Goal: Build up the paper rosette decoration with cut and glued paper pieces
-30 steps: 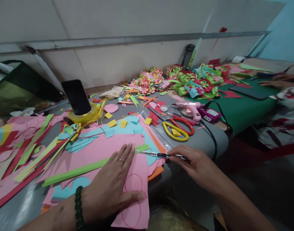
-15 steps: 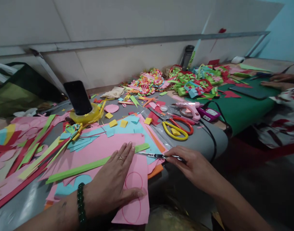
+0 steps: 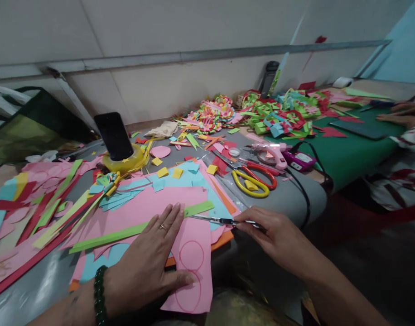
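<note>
My left hand (image 3: 153,258) lies flat with its fingers stretched over a green paper strip (image 3: 112,237) and a sheet of pink paper (image 3: 202,244). Two circles are drawn in red on the sheet, the lower one partly under my thumb. With my right hand (image 3: 265,224) I grip a slim utility knife (image 3: 212,219). Its thin blade points left and lies just below the right part of the green strip, close to my left fingertips. More pink, light-blue and orange sheets are stacked underneath.
Scissors with red and yellow handles (image 3: 253,181) lie beyond my right hand, near a pink glue gun (image 3: 270,154). A phone (image 3: 114,136) leans in a yellow tape roll (image 3: 126,164). Paper flowers (image 3: 214,113) are heaped at the back. Another person's hand (image 3: 406,113) is at far right.
My left hand has slid slightly left and toward me, showing more of the green strip and upper circle. The knife stays at nearly the same spot. The view has shifted a little.
</note>
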Demonstrator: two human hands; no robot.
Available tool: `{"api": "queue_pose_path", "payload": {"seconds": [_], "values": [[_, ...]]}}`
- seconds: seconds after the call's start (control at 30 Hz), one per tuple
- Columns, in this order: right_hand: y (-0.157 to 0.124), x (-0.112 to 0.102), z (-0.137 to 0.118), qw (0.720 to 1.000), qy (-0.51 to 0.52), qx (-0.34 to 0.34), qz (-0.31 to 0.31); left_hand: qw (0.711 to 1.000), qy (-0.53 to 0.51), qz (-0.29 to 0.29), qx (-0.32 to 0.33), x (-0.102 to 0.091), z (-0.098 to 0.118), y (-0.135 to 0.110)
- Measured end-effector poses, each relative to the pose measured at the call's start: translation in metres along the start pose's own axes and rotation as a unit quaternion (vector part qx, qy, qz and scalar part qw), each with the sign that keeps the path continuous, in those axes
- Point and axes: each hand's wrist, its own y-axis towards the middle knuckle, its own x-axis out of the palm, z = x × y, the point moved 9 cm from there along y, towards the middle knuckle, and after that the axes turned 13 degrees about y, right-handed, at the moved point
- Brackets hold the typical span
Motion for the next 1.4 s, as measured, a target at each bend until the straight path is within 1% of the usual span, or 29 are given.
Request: {"api": "queue_pose_path", "payload": {"seconds": [0.1,0.23,0.4,0.5,0.57,0.67,0.83,1.03,1.2,1.4], "values": [[-0.001,0.001,-0.003,1.000,0.002,-0.002,-0.001,1.000,-0.002,0.004,0.001,0.001,-0.001,-0.002],[-0.001,0.000,-0.002,1.000,0.017,0.007,0.001,1.000,-0.010,-0.012,-0.005,0.000,0.000,-0.002],[0.002,-0.007,0.003,1.000,0.009,0.007,0.020,0.999,-0.032,-0.037,-0.012,-0.010,0.012,0.011],[0.006,-0.009,0.006,1.000,-0.008,0.005,0.025,0.999,-0.040,-0.019,-0.007,-0.017,0.020,0.019],[0.008,-0.008,0.006,1.000,-0.011,0.003,0.026,1.000,-0.030,0.002,-0.005,-0.018,0.019,0.019],[0.009,-0.007,0.004,1.000,-0.010,-0.002,0.027,1.000,-0.008,0.029,-0.002,-0.014,0.014,0.012],[0.007,-0.007,0.000,0.999,-0.017,-0.015,0.024,0.999,0.001,0.048,0.001,-0.006,0.010,0.004],[0.002,-0.008,0.001,1.000,-0.003,-0.012,0.013,0.999,-0.007,0.051,-0.002,-0.008,0.012,0.007],[0.003,-0.002,-0.004,1.000,0.009,-0.021,-0.004,0.999,-0.004,0.044,-0.005,-0.007,0.011,0.006],[0.004,0.000,-0.007,1.000,0.007,-0.021,-0.007,0.999,-0.003,0.054,-0.004,-0.009,0.012,0.006]]}}
